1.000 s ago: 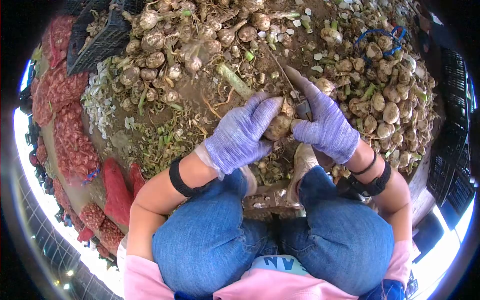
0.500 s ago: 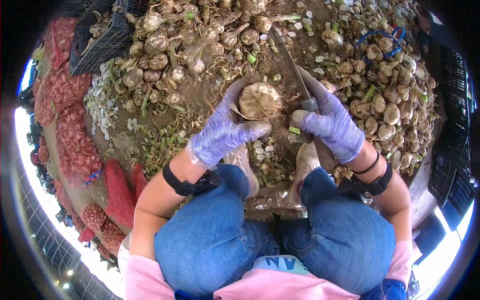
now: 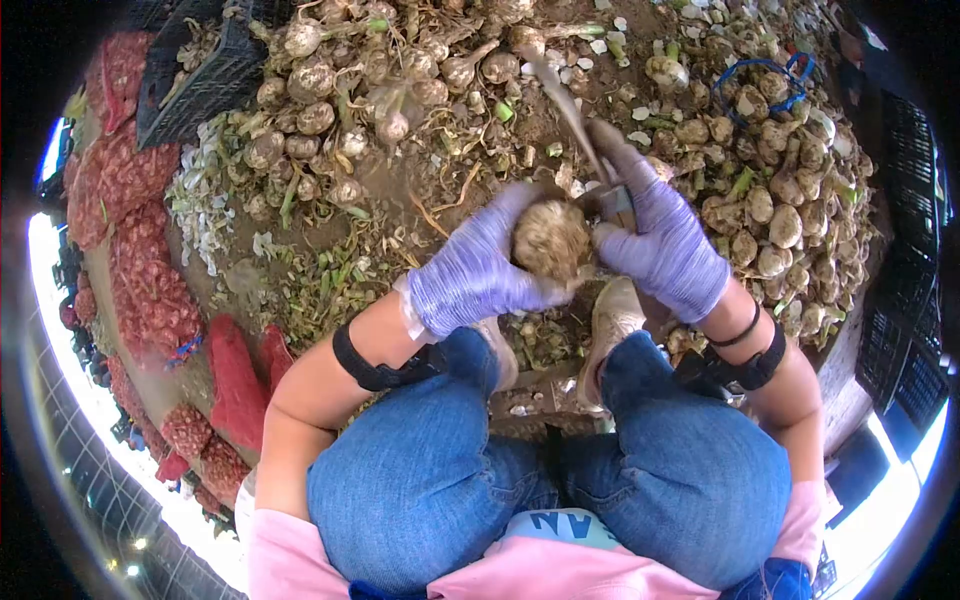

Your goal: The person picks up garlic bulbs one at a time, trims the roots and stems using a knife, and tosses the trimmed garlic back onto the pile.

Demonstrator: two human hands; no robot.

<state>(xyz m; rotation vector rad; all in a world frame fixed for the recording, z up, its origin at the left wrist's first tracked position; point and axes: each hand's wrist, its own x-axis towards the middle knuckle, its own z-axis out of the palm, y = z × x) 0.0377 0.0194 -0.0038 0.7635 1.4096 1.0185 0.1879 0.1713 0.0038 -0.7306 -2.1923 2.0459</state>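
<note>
knife (image 3: 574, 120): tip forward-left, axis slanted | garlic bulb (image 3: 551, 240): in left hand (image 3: 478, 265)

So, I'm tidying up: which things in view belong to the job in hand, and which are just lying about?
In use:
- garlic bulb, left hand
- knife, right hand
- probably garlic heaps

Seemingly lying about:
- stalk scraps
- red mesh sacks
- black plastic crate

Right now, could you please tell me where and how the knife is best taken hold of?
Probably by the knife handle, coming from the right, as the right hand does. The blade points forward and slants left, leaving the handle at the near end. That side also avoids the left hand, which holds the garlic bulb.
</note>
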